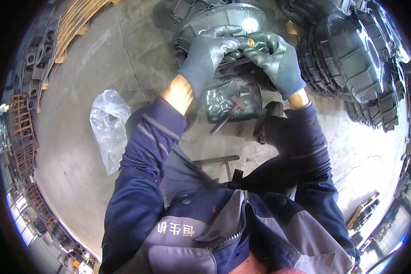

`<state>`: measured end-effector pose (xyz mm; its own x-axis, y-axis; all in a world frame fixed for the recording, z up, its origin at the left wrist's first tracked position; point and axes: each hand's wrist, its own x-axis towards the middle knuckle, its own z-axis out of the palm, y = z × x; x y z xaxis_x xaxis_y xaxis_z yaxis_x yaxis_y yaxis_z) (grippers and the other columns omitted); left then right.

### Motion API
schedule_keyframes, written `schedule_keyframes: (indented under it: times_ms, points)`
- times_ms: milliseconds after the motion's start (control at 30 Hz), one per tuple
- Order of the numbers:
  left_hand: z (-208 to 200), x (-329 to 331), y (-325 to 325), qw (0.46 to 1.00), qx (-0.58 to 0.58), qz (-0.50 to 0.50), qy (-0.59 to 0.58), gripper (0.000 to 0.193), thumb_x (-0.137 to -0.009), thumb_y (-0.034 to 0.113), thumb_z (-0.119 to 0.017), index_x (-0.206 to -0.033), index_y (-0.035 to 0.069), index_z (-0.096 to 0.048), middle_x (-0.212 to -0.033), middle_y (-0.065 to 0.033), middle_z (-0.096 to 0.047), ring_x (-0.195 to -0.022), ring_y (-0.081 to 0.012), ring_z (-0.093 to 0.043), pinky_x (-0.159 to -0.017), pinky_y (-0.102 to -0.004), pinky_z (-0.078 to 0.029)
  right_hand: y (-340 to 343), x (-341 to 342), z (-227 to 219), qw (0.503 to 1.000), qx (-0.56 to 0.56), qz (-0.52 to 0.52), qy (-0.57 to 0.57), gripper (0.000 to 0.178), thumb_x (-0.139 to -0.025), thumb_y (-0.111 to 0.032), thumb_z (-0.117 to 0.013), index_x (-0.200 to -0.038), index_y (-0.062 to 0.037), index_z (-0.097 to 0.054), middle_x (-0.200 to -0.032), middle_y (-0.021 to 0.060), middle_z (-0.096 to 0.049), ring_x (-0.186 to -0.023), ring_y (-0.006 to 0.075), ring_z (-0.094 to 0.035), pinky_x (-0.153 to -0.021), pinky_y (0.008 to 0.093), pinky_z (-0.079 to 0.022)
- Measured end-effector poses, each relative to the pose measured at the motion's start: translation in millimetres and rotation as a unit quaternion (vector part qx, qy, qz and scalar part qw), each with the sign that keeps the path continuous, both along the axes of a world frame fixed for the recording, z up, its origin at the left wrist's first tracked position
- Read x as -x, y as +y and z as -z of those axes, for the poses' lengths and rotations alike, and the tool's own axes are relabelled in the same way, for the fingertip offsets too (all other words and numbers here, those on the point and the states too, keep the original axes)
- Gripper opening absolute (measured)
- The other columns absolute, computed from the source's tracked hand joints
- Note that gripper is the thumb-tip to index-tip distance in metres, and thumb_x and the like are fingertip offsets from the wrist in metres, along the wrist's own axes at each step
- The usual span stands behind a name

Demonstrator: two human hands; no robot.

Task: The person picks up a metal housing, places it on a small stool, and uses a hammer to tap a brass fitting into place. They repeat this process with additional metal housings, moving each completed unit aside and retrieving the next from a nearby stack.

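Small ring (250, 43) between gloved hands (206, 54) (281, 61)

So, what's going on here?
A person holds a small tube, yellow at one end, in the gloved left hand. The gloved right hand is close against it; whether it holds on too is hard to tell. Beyond is a round metal casting. Below, a hammer lies over small metal sleeves.
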<state>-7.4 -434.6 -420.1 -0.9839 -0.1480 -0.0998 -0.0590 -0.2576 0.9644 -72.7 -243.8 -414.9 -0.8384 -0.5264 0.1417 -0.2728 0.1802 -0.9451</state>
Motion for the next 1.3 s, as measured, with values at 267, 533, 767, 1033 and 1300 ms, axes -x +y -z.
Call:
schedule_keyframes:
  times_ms: [267,533,767,1033,1300]
  points:
    - [7.2,1.6,-1.7,1.000,-0.012,-0.016,0.001,0.038,-0.089,0.005,-0.074,-0.126,-0.002,-0.067,-0.107,-0.0085,-0.075,-0.096,-0.0126,-0.070,-0.088,-0.0244,-0.054,-4.0,1.1,7.3,1.000,-0.008,-0.013,0.013,0.035,-0.086,-0.007,-0.082,-0.119,-0.0018,-0.071,-0.103,0.0058,-0.075,-0.095,0.0107,-0.068,-0.086,0.0266,-0.055]
    - [6.9,2.5,-1.8,1.000,0.004,-0.024,0.017,0.037,-0.089,-0.003,-0.070,-0.125,-0.002,-0.066,-0.106,-0.0106,-0.076,-0.097,-0.0138,-0.071,-0.087,-0.0246,-0.055,-3.0,1.7,12.1,0.998,0.044,-0.032,0.019,0.037,-0.087,-0.002,-0.079,-0.122,-0.0009,-0.069,-0.110,0.0068,-0.073,-0.099,0.0125,-0.068,-0.089,0.0273,-0.056]
    - [8.5,3.2,-0.1,0.999,-0.034,-0.020,0.013,0.040,-0.088,-0.010,-0.066,-0.128,-0.003,-0.064,-0.108,-0.0131,-0.075,-0.096,-0.0166,-0.072,-0.089,-0.0266,-0.057,0.7,2.8,11.9,0.993,0.102,-0.061,-0.027,0.040,-0.087,0.001,-0.077,-0.126,0.0001,-0.066,-0.114,0.0087,-0.072,-0.101,0.0140,-0.070,-0.089,0.0270,-0.058]
    - [2.8,2.6,5.2,0.998,-0.049,-0.022,0.026,0.043,-0.088,-0.006,-0.071,-0.131,-0.005,-0.062,-0.111,-0.0135,-0.073,-0.099,-0.0177,-0.070,-0.090,-0.0274,-0.056,0.0,5.3,16.1,0.992,0.112,-0.055,-0.012,0.038,-0.087,-0.006,-0.080,-0.123,-0.0024,-0.070,-0.111,0.0087,-0.073,-0.098,0.0141,-0.070,-0.088,0.0287,-0.058]
    - [8.8,5.6,8.4,0.998,0.044,-0.047,0.021,0.039,-0.089,-0.008,-0.068,-0.128,-0.006,-0.062,-0.108,-0.0142,-0.074,-0.095,-0.0161,-0.072,-0.087,-0.0262,-0.057,-1.6,10.5,27.2,0.990,0.002,-0.022,0.140,0.036,-0.087,-0.011,-0.081,-0.120,-0.0025,-0.071,-0.108,0.0096,-0.074,-0.097,0.0155,-0.070,-0.087,0.0300,-0.057]
